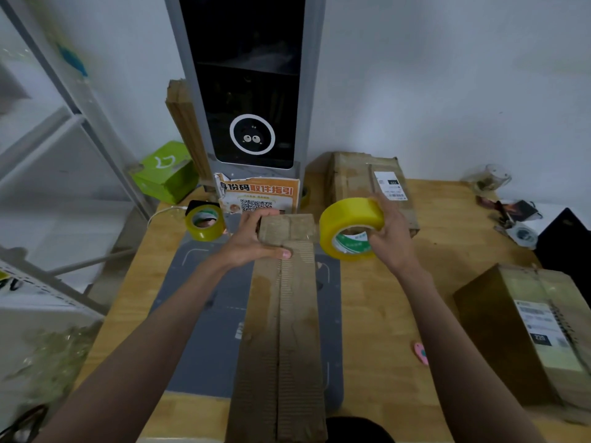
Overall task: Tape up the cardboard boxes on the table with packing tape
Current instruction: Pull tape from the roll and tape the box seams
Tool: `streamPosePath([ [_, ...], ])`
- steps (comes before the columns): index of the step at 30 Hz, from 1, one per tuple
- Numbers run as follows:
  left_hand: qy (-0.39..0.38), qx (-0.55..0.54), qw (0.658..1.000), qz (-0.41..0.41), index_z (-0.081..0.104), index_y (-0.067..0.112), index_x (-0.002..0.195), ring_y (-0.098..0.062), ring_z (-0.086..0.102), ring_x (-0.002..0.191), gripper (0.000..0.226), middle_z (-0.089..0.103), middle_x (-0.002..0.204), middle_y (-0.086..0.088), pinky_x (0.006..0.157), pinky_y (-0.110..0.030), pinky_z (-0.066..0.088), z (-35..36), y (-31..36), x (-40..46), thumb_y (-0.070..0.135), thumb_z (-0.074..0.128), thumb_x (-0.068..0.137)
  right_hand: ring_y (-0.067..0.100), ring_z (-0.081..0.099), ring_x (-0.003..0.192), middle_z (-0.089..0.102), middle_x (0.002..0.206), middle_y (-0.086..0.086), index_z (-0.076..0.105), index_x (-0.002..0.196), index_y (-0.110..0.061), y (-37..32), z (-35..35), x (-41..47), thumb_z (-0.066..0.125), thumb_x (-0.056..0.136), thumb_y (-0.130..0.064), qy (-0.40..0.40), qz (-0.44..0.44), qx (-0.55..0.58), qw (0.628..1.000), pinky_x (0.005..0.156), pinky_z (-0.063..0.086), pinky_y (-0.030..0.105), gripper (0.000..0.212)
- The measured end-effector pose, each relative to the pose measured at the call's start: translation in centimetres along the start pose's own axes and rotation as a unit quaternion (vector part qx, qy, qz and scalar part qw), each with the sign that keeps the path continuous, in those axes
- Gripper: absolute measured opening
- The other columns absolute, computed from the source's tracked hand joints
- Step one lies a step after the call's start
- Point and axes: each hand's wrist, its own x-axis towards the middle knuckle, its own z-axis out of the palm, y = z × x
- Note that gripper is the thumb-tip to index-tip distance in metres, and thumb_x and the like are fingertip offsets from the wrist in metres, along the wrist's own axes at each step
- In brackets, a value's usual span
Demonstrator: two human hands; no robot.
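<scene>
A long narrow cardboard box (281, 330) lies lengthwise on the grey mat (198, 314) in front of me, its far end raised slightly. My left hand (252, 238) grips that far end, thumb on top and fingers round the left side. My right hand (388, 231) holds a big roll of yellow packing tape (350, 227) just right of the box end, a little above the table. A second, smaller tape roll (204, 222) stands on the table to the left.
A taped box with a label (367, 187) sits at the back right, another labelled box (527, 330) at the right edge. A grey kiosk (249, 91) stands behind, a green box (166, 174) to its left. A pink object (421, 353) lies on the wooden table (383, 298).
</scene>
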Motion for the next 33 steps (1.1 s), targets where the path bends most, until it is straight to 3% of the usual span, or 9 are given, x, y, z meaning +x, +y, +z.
streamPosePath([
  [4,0.011,0.011,1.0,0.001,0.046,0.036,0.132,-0.011,0.037,0.128,0.11,0.035,0.134,0.004,0.106,-0.028,0.035,-0.1,-0.1,0.1,0.071,0.087,0.037,0.029,0.051,0.117,0.059,0.122,0.014,0.056,0.125,-0.009,3.2,-1.1,0.5,0.058,0.067,0.014,0.006,-0.025,-0.077,0.997,0.092,0.043,0.039,0.063],
  [7,0.006,0.025,1.0,-0.002,0.044,0.036,0.131,-0.01,0.038,0.125,0.11,0.036,0.134,0.003,0.1,-0.021,0.033,-0.1,0.4,0.4,0.072,0.087,0.037,0.016,0.048,0.109,0.06,0.122,0.015,0.058,0.122,-0.005,3.6,-0.4,-0.4,0.059,0.069,0.017,0.02,-0.007,-0.04,0.999,0.088,0.036,0.03,0.058],
  [13,0.008,0.057,0.998,-0.005,0.044,0.028,0.131,-0.01,0.04,0.123,0.095,0.035,0.132,0.002,0.095,-0.017,0.032,-0.2,0.8,0.8,0.048,0.093,0.052,0.033,0.053,0.108,0.056,0.108,0.002,0.057,0.112,-0.013,6.3,2.2,-2.0,0.053,0.07,0.009,0.007,0.043,0.029,0.999,0.087,0.044,0.045,0.048],
  [17,-0.002,0.103,0.995,0.005,0.045,0.026,0.125,-0.006,0.038,0.119,0.107,0.035,0.126,0.004,0.09,-0.013,0.032,-0.6,1.4,1.2,0.072,0.09,0.04,0.027,0.057,0.099,0.059,0.102,0.004,0.054,0.105,-0.02,7.9,5.1,-3.3,0.051,0.071,-0.006,-0.003,0.072,0.103,0.992,0.083,0.049,0.048,0.037],
  [21,-0.019,0.174,0.984,0.032,0.046,0.025,0.116,-0.012,0.044,0.113,0.103,0.042,0.12,0.007,0.093,-0.034,0.042,-1.1,2.3,1.8,0.082,0.08,0.038,0.023,0.057,0.096,0.058,0.104,0.009,0.055,0.105,-0.013,8.8,8.3,-4.3,0.056,0.074,-0.011,-0.031,0.097,0.141,0.985,0.08,0.05,0.044,0.032],
  [24,-0.027,0.261,0.965,0.012,0.046,0.025,0.109,-0.014,0.05,0.1,0.086,0.05,0.11,0.007,0.081,-0.038,0.045,-0.9,3.9,2.6,0.08,0.08,0.052,0.023,0.054,0.096,0.055,0.103,0.009,0.053,0.104,-0.01,8.4,9.4,-4.5,0.057,0.078,-0.016,-0.048,0.095,0.154,0.982,0.072,0.042,0.032,0.027],
  [28,-0.015,0.347,0.936,0.064,0.048,0.02,0.105,-0.02,0.052,0.094,0.077,0.054,0.106,0.002,0.075,-0.038,0.041,0.9,6.5,4.7,0.081,0.071,0.065,0.027,0.052,0.104,0.055,0.108,0.008,0.053,0.115,-0.008,9.1,8.7,-3.6,0.062,0.073,-0.022,-0.089,0.068,0.091,0.99,0.075,0.038,0.033,0.045],
  [31,-0.111,0.309,0.938,0.108,0.055,0.03,0.122,-0.017,0.057,0.111,0.071,0.059,0.125,0.006,0.085,-0.038,0.049,2.6,7.4,6.1,0.075,0.073,0.071,0.033,0.053,0.114,0.056,0.119,0.011,0.05,0.127,-0.007,9.8,7.9,-3.0,0.068,0.075,-0.018,-0.147,0.076,0.056,0.985,0.085,0.044,0.04,0.055],
  [33,-0.166,0.327,0.922,0.122,0.065,0.035,0.118,-0.013,0.062,0.107,0.06,0.064,0.115,0.013,0.086,-0.039,0.054,3.8,8.1,6.7,0.074,0.072,0.073,0.032,0.05,0.126,0.051,0.138,0.013,0.042,0.143,-0.011,10.6,7.3,-2.8,0.074,0.077,-0.009,-0.185,0.083,0.041,0.978,0.099,0.046,0.048,0.073],
])
